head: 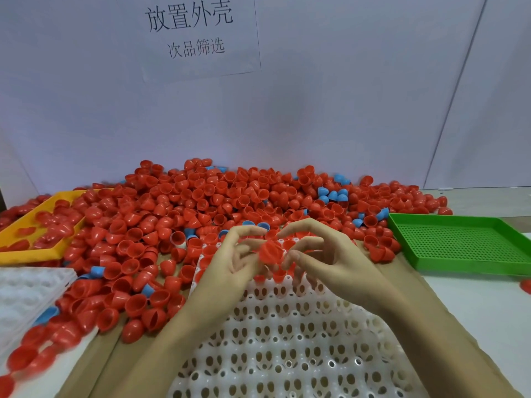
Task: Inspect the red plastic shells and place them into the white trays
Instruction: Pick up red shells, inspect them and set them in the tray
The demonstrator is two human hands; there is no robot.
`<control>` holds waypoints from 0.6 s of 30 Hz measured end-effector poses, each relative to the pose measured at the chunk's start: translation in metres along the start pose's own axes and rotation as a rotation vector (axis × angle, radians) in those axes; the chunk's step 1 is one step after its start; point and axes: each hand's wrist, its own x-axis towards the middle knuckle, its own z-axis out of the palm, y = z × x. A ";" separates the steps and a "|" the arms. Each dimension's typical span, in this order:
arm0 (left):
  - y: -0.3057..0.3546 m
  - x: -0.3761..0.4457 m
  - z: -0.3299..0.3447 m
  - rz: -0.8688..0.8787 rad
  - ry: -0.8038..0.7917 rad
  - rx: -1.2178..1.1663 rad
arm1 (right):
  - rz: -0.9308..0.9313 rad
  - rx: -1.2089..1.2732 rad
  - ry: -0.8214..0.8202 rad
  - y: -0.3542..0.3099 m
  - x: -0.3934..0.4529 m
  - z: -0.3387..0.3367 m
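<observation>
Both the left hand (pixel 230 268) and right hand (pixel 324 259) pinch one red shell (pixel 271 252) above the white tray (pixel 287 340). A loose fingertip pinch could drop it into the red pile (pixel 201 211) at twelve o'clock, uninspected.

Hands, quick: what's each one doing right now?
Left hand: fingertips pinching the red shell over the white tray.
Right hand: fingertips pinching the same shell from the other side.

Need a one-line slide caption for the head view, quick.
Both hands, left and right, hold a red shell above the white tray, beside the shell pile.
</observation>
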 end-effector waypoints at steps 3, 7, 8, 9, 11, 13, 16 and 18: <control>-0.002 0.003 -0.004 -0.197 -0.081 -0.313 | -0.029 -0.022 0.028 -0.002 0.000 0.000; -0.006 0.007 -0.006 -0.259 -0.083 -0.303 | -0.043 -0.043 0.036 -0.005 -0.001 0.002; -0.007 0.007 -0.006 -0.261 -0.098 -0.277 | -0.048 -0.048 0.030 -0.006 -0.001 0.003; -0.008 0.007 -0.006 -0.263 -0.107 -0.252 | -0.055 -0.056 0.025 -0.007 -0.001 0.004; -0.009 0.007 -0.005 -0.256 -0.108 -0.212 | -0.059 -0.081 0.020 -0.008 -0.002 0.006; -0.008 0.006 -0.003 -0.230 -0.107 -0.169 | -0.050 -0.110 0.030 -0.007 -0.003 0.008; -0.008 0.005 -0.002 -0.190 -0.120 -0.140 | -0.019 -0.107 0.082 -0.005 -0.002 0.011; -0.008 0.005 -0.002 -0.171 -0.141 -0.150 | -0.005 -0.112 0.099 -0.004 -0.002 0.012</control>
